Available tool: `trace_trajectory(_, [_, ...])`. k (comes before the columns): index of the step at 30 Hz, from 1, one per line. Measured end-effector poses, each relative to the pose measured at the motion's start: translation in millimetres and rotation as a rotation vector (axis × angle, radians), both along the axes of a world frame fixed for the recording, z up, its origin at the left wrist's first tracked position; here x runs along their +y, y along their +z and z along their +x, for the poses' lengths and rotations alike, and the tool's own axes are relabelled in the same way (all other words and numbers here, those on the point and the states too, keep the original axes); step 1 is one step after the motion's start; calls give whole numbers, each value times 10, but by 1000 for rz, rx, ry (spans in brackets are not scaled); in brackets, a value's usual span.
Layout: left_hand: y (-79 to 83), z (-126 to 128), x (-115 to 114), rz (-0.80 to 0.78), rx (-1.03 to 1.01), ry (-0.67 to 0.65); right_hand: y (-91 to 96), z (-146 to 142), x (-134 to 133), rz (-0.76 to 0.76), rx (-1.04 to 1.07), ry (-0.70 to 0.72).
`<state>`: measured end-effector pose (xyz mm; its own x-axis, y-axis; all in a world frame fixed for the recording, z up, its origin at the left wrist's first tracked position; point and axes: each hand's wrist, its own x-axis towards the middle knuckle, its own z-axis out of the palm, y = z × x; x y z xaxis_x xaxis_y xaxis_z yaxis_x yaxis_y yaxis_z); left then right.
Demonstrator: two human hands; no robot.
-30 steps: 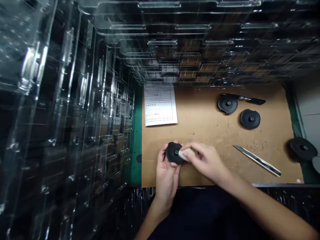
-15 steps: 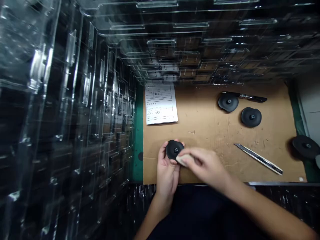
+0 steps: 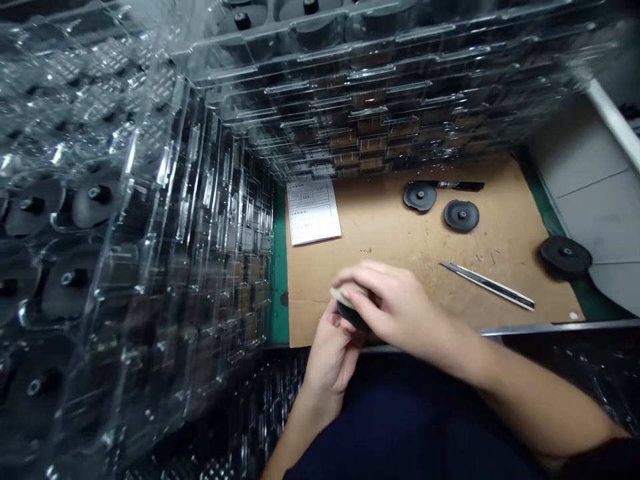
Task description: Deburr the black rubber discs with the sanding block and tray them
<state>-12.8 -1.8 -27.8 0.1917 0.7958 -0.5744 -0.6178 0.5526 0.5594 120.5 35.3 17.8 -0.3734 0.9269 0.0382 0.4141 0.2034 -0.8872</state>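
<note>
Black disc [image 3: 352,316], L hand [image 3: 327,360]; pad [image 3: 343,293], R hand [image 3: 395,300]; 3 more discs [image 3: 420,197] [image 3: 461,215] [image 3: 565,256].

Walls: stacked clear plastic trays [image 3: 150,267], left and ahead.
Bench: cardboard sheet [image 3: 500,260] over green mat [image 3: 280,287].
Floor: pale tiles [image 3: 585,200], right, apparently.

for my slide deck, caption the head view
Left hand cradles a black disc while the right hand presses a pale pad onto it, beside stacked clear plastic trays.

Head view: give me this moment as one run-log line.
left hand: cradles black disc | right hand: presses pale pad on disc | nearby: utility knife
</note>
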Motion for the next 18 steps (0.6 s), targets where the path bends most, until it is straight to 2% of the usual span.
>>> trace_trajectory(2, [81, 23, -43, 17, -8, -29, 53, 43, -110, 124, 44, -70])
trace_trajectory(3, [118, 26, -68, 19, -12, -39, 88, 74, -177, 132, 77, -46])
trace_trajectory(6, [204, 41, -153, 22, -8, -53, 207, 178, -334, 2, 116, 106])
trace_trajectory(8, [242, 76, -203, 51, 4, -64, 261, 208, -365, -5, 73, 69])
trace_trajectory(11, [303, 123, -254, 109, 17, -95, 276, 201, -396, 215, 56, -54])
trace_trajectory(13, [356, 121, -280, 114, 18, -118, 274, 236, -471, 289, 106, 28])
trace_trajectory(15, [404, 105, -309, 96, 11, -123, 292, 332, -575, 208, 101, 144])
trace_trajectory(16, [420, 101, -326, 88, 6, -120, 309, 391, -621, 141, 56, 146])
trace_trajectory(18, [431, 111, -361, 77, 6, -120, 348, 487, -670, 90, -86, 33])
